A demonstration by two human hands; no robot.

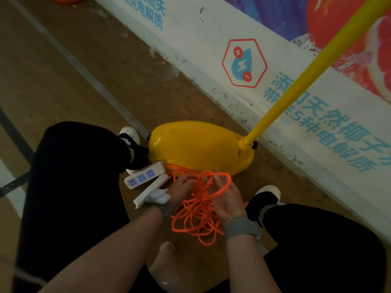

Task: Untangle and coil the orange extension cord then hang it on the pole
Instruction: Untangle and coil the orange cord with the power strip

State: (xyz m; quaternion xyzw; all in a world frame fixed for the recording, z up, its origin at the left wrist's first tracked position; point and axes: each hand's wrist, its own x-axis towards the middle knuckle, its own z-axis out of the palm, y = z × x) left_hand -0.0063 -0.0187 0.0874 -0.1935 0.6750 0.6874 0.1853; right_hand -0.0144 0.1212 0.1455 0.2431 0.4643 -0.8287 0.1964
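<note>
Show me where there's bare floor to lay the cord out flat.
Bare floor lies beyond the yellow base, between the painted line and the wall. Crowded between the knees: orange cord, power strip, left hand, right hand.

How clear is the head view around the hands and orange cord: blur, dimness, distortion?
Head view: dim, though the orange cord stands out brightly; fingertips of the left hand and right hand are blurred in the tangle; the tilted wide-angle framing leaves the yellow pole slanting.

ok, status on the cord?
Hands: left hand and right hand both grip orange cord. Cord a loose tangle, not coiled. Visible pole bare. White power strip beside left hand.
</note>
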